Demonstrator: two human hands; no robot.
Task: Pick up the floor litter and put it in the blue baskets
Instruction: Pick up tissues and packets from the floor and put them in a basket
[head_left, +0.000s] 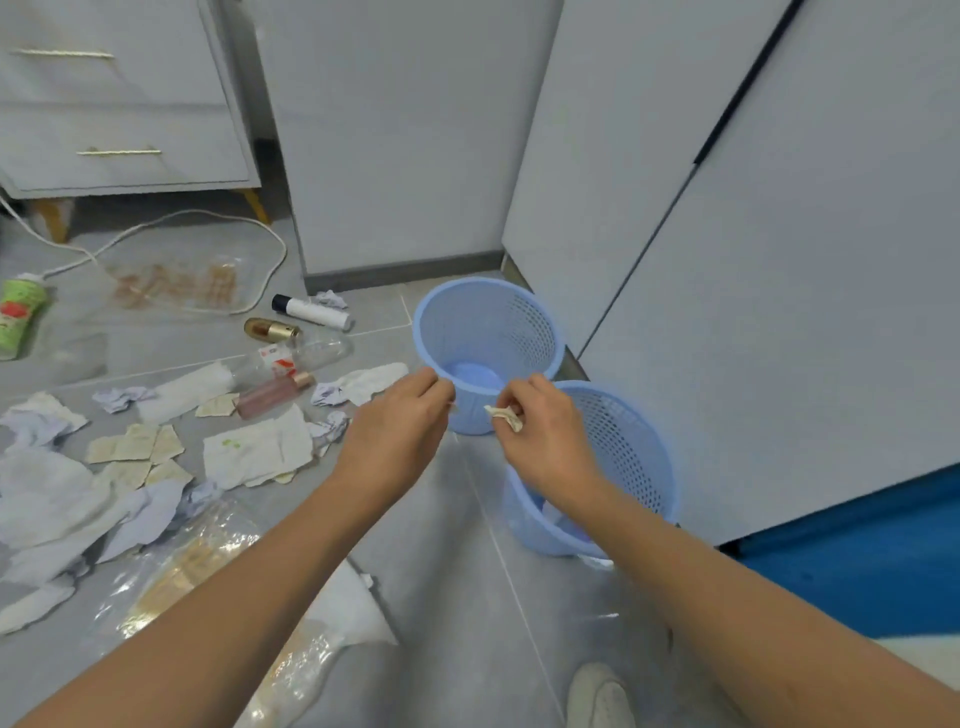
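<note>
Two blue mesh baskets stand by the wall: the far basket (540, 332) and the near basket (639, 452). My right hand (545, 436) pinches a small crumpled beige paper scrap (505, 415) in front of the far basket, at the near basket's left rim. Beside it, my left hand (400, 426) hovers with curled fingers; whether they pinch anything I cannot tell. Litter covers the floor to the left: crumpled tissues (122, 399), torn beige paper pieces (135, 444), a white sheet (257, 452), a pink bottle (272, 395), a clear plastic bottle (306, 356).
A white tube (311, 310), a gold cap (270, 330) and a green can (18, 317) lie farther left, near a white cable (208, 215) and a drawer cabinet (124, 104). Clear plastic bags (192, 566) lie by my left forearm. Blue bedding (857, 551) is at right.
</note>
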